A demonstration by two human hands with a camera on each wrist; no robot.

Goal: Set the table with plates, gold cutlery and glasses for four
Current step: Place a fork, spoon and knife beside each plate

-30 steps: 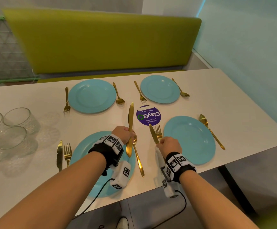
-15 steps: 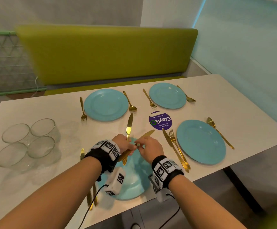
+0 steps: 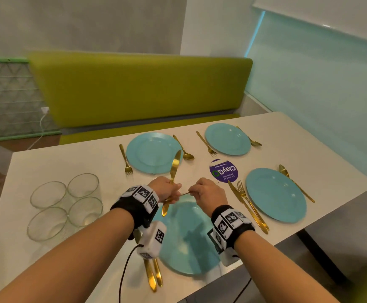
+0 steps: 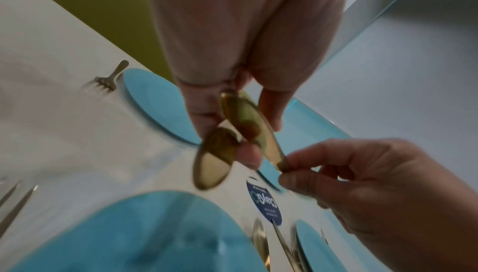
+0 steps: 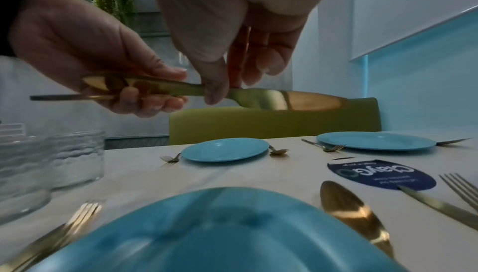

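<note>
Your left hand (image 3: pixel 165 189) is curled round two gold knives held up over the near plate (image 3: pixel 191 241). One knife (image 3: pixel 173 169) points away from you, its blade over the table (image 3: pixel 309 154) toward the far-left plate (image 3: pixel 152 152). The second knife (image 4: pixel 254 125) crosses it and runs toward your right hand (image 3: pixel 206 191), whose thumb and forefinger pinch it at the end — the wrist views show that pinch plainly, though the head view shows only a thin sliver of metal between the two hands.

Each of the four blue plates has cutlery beside it. The near plate has a fork and knife (image 3: pixel 154 274) on its left, partly hidden under your left wrist, and a spoon (image 5: pixel 354 211) just to its right. The near-right plate (image 3: pixel 274 195) has a knife and fork (image 3: pixel 248 204) on its left and a spoon (image 3: pixel 296 182) on its right. The far-left plate and the far-right plate (image 3: pixel 227 138) each have only a fork and a spoon.

Four glasses (image 3: pixel 66 204) stand bunched together at the left end of the table, well apart from any plate. A round purple sticker (image 3: pixel 223 171) lies between the plates — flat on the tabletop.
</note>
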